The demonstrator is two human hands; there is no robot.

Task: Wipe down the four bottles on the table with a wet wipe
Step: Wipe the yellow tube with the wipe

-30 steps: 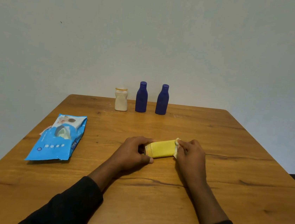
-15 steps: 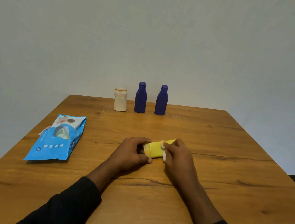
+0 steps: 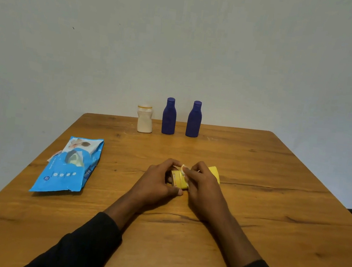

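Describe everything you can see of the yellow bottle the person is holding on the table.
The yellow bottle lies on its side near the middle of the wooden table, its long axis running left to right and slightly away. It looks like smooth opaque plastic with small label markings near its left end. The left hand grips that end; the right hand covers its middle, pressing a white wet wipe against it. Only two yellow patches show; the cap is hidden.

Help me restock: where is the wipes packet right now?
In the head view, the blue wipes packet lies flat on the table's left side, left of the left hand.
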